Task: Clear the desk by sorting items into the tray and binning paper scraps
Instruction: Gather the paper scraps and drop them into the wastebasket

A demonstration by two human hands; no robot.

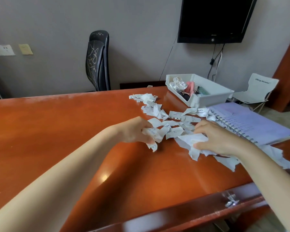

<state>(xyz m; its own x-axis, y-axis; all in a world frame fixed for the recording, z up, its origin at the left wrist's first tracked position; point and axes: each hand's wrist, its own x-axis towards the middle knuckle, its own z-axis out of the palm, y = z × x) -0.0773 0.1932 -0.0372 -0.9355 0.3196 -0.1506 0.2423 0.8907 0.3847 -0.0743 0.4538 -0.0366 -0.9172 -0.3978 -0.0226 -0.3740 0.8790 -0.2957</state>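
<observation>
Torn white paper scraps (pixel 172 115) lie scattered across the orange-brown wooden desk (pixel 74 131), from the far edge to near my hands. My left hand (pixel 134 129) grips a bunch of crumpled scraps (pixel 155 133) in curled fingers. Over a larger torn sheet (pixel 190 141) my right hand (pixel 219 138) curls, with thumb and fingers holding it. A white plastic tray (pixel 211 95) stands at the far right of the desk, holding several small items, among them a shiny silver thing and something pink.
An open spiral notebook (pixel 251 123) lies right of the scraps, next to my right hand. A black office chair (pixel 98 61) stands behind the desk, a white folding chair (pixel 258 87) to the right. A drawer handle (pixel 230 200) shows at the desk front.
</observation>
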